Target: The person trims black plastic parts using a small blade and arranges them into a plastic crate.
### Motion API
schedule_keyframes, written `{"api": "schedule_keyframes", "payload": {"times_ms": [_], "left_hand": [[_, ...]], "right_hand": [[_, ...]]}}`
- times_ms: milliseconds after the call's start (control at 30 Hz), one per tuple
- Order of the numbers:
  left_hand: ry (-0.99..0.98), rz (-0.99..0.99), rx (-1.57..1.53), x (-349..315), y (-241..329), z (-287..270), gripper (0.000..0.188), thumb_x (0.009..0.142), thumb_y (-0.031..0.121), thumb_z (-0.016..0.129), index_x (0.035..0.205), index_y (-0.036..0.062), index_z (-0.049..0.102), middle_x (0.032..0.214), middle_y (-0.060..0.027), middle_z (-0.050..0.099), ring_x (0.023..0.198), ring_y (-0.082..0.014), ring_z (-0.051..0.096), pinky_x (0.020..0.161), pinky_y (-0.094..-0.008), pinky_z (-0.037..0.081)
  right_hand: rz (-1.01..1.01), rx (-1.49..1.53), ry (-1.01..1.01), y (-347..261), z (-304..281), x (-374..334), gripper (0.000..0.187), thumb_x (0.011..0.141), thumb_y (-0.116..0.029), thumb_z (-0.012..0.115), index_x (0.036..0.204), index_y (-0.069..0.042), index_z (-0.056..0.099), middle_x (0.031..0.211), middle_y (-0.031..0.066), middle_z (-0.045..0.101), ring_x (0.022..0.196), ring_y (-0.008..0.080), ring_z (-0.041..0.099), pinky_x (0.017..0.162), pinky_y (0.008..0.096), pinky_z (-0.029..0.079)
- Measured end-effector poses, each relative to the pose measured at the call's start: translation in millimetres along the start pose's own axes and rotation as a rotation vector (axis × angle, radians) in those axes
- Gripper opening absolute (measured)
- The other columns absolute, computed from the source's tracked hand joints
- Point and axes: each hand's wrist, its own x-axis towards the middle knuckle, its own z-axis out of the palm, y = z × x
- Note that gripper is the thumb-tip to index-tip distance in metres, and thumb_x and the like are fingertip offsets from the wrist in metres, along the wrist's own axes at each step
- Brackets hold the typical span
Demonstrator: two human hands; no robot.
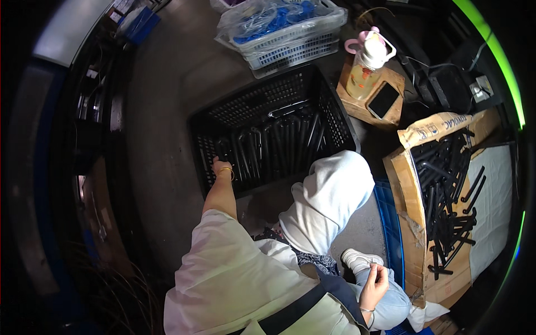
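Note:
My left hand (221, 166) reaches down inside the left end of a black plastic crate (290, 84) on the floor. Its fingers are curled at the lower end of a black hooked rod (223, 147); shadow hides part of the grip. Beside it, several similar black rods (273, 148) lie side by side along the crate's bottom, bent ends toward the far side. A shinier rod-like piece (287, 109) lies crosswise above them. My right hand (374, 286) hangs by my knee at the lower right, thumb and fingertips pinched together, with nothing visible between them.
On the right, an open cardboard box (406, 187) holds a heap of loose black rods (444, 190), next to a blue crate (389, 223). Beyond my crate are a white basket (296, 56) with blue pieces, and a wooden stool (349, 92) bearing a bottle (363, 75) and phone (383, 100).

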Motion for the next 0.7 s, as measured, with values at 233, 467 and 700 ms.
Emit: {"api": "schedule_keyframes", "payload": {"times_ms": [233,467,700], "left_hand": [[-0.135,0.126,0.361,-69.3,44.3,-16.8,0.071,0.081,0.026,0.071,0.143,0.0138,0.038,0.144,-0.0169,0.036,0.129,-0.0392,0.043,0.105,-0.0488,0.042],[-0.280,0.394,0.641,-96.0,65.1,-17.6,0.084,0.081,0.044,0.071,0.149,0.0195,0.028,0.151,-0.0129,0.029,0.140,-0.0370,0.022,0.112,-0.0480,0.027],[-0.137,0.533,0.476,-113.8,79.9,-6.2,0.069,0.078,0.039,0.074,0.134,0.0091,0.045,0.143,-0.0126,0.038,0.137,-0.0337,0.031,0.110,-0.0438,0.032]], "right_hand": [[0.034,-0.027,-0.050,-12.0,9.9,6.2,0.014,0.094,-0.011,0.063,0.086,0.001,0.063,0.073,0.0001,0.059,0.066,0.0058,0.048,0.061,0.0229,0.042],[0.024,0.009,-0.058,-7.5,13.5,3.9,0.014,0.093,-0.010,0.062,0.085,0.002,0.062,0.071,0.0008,0.058,0.064,0.0068,0.048,0.060,0.0237,0.042],[0.007,-0.020,-0.069,-4.7,15.0,3.2,0.016,0.094,-0.011,0.061,0.084,0.002,0.061,0.069,0.0008,0.056,0.063,0.0065,0.046,0.058,0.0237,0.041]]}}
